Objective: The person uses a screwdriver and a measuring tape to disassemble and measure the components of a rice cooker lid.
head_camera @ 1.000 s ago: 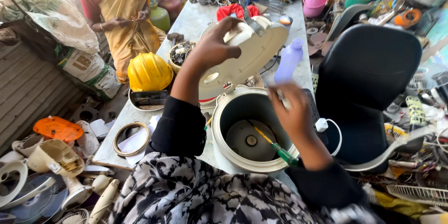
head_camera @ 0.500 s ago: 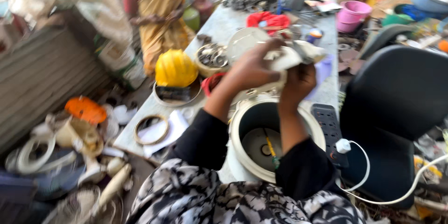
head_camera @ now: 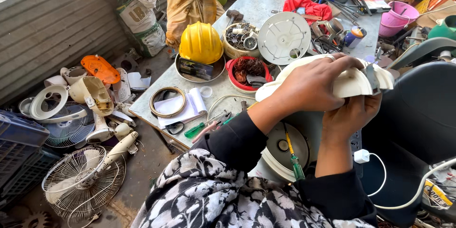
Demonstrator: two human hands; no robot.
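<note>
Your left hand (head_camera: 311,88) lies over the top of a cream lid (head_camera: 351,81), fingers clamped on its upper face; your right hand (head_camera: 350,114) grips it from below, fingers closed on the underside. You hold the lid above the cooker (head_camera: 285,149) (open, a green-handled screwdriver (head_camera: 293,159) standing inside), near the counter (head_camera: 259,4) edge. Just behind the lid: a round white plate (head_camera: 283,38), tilted. Left of it, a red bowl (head_camera: 247,73) of copper wire and a yellow helmet (head_camera: 201,42) on a dish. Another person in a yellow garment (head_camera: 190,0) stands at the far end. Fan parts (head_camera: 80,175) litter the floor at left.
</note>
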